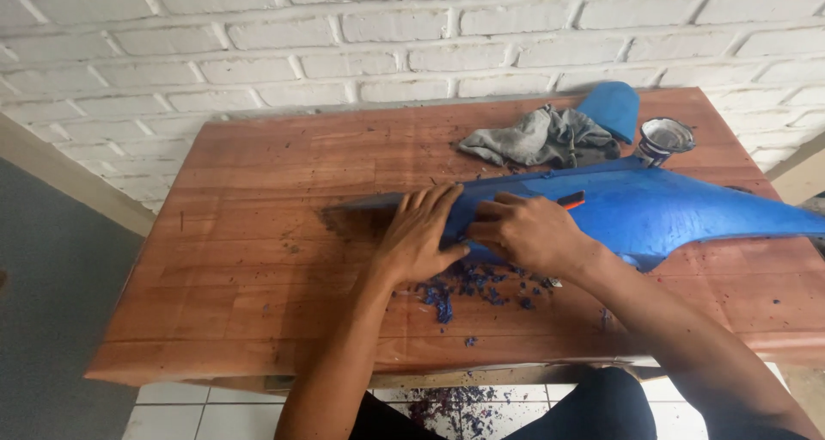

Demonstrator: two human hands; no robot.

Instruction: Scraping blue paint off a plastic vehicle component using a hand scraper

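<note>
Long blue plastic fairing panel (653, 212) lying on reddish wooden desk (258, 259).
Left hand (419, 234) fingers flat, pressing its narrow end; right hand (528, 232) fingers clenched around orange-handled scraper (571, 201); blue paint flakes (468, 287) beneath.

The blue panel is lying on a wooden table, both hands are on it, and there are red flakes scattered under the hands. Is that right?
Not quite. The flakes are blue, not red, as the head view shows. The rest holds: the blue panel lies on the wooden table, and the left hand and right hand both rest on it.
</note>
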